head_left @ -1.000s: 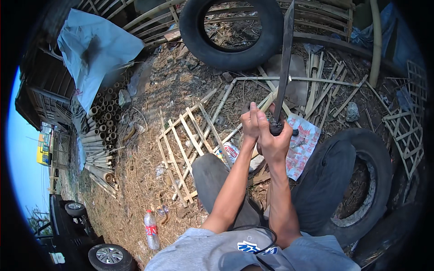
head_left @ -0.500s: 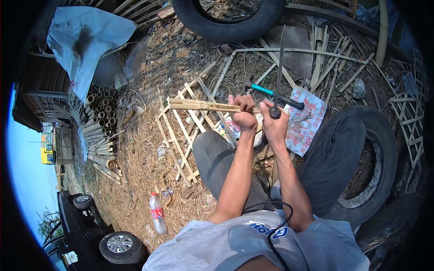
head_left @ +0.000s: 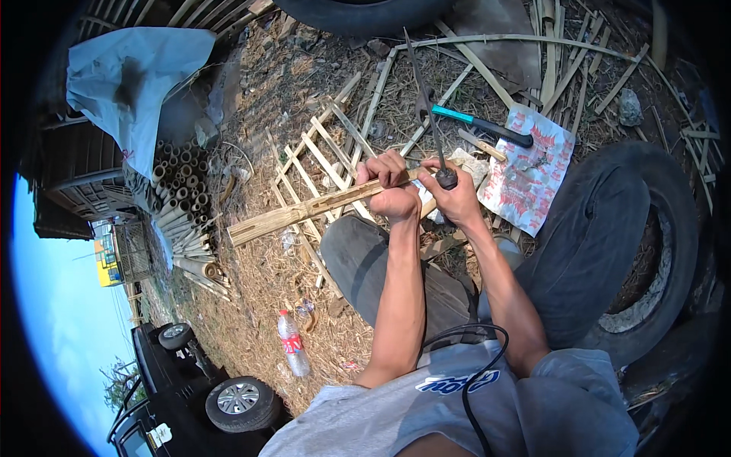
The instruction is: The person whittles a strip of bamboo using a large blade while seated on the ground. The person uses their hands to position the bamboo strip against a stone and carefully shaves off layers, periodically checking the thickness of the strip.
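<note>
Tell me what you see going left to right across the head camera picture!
Stack of cut bamboo tubes → flat bamboo slat → left hand → right hand gripping a long dark blade → red-and-white printed sheet → black rubber tyre.

Both hands (head_left: pixel 394 190) (head_left: pixel 455 196) fisted, raised together

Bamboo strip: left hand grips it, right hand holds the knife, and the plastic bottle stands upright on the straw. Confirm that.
Not quite. The head view shows the plastic bottle lying on its side on the straw. The left hand does grip the bamboo strip; the right hand holds the knife.
</note>
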A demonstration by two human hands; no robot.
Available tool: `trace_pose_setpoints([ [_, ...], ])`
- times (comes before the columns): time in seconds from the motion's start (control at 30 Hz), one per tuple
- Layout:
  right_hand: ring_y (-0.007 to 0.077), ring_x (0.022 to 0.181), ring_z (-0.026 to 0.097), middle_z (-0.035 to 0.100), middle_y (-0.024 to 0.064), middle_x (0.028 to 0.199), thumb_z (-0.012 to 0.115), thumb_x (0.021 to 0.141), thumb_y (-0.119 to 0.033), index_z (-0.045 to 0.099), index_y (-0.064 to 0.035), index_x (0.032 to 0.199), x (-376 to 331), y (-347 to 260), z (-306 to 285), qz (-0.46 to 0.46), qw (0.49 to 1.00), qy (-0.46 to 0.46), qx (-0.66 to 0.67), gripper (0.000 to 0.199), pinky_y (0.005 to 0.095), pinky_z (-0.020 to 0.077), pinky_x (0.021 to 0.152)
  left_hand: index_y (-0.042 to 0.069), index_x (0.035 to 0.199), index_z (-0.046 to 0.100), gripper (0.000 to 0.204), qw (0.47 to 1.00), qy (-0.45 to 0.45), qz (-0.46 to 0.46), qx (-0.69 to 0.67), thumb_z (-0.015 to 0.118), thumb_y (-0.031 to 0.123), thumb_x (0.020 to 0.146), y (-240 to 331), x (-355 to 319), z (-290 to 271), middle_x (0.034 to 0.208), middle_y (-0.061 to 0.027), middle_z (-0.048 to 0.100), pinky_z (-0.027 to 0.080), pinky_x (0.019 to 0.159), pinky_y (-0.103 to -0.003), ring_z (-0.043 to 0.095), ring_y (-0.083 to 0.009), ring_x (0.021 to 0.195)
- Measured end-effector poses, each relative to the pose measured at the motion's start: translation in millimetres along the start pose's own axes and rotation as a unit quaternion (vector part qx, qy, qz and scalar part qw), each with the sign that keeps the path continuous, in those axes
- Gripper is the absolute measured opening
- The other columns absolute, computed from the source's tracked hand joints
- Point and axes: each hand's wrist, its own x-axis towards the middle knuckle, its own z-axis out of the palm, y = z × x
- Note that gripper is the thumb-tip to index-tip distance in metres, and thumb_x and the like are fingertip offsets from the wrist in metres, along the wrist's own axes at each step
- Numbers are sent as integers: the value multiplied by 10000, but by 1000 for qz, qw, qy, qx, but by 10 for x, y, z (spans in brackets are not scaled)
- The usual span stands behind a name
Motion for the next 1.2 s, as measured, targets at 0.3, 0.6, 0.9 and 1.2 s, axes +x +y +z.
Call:
trace_pose_setpoints([
  [0.3,110,828,619,702,82,921,776,865,-322,640,45,1239,-76,-82,-186,107,990,8,-90,542,256,484,767,18,827,446,983,988,-24,127,89,206,968,744,364,181,182,772,-100,448,380,703,-343,420,-208,748],
  [0.6,76,541,443,490,-12,564,493,1030,-432,591,5,790,-590,-463,-300,278,959,-36,-43,508,273,351,501,102,528,245,683,981,-43,83,170,313,534,1052,890,-97,100,441,-17,266,180,404,-296,206,-147,384],
  [0.9,81,468,378,393,-31,567,373,1054,-509,451,-71,655,-973,-808,-503,336,905,-153,-210,598,247,300,407,78,498,221,616,978,-38,134,154,337,314,1056,869,-253,146,416,-17,250,193,345,-289,215,-144,323],
  [1.2,94,495,425,451,6,538,445,1041,-483,526,-1,674,-356,-589,-798,393,851,-133,-323,611,315,355,465,106,498,231,527,971,-67,188,129,379,170,1000,773,-303,239,425,-25,291,239,322,-288,265,-155,311],
])
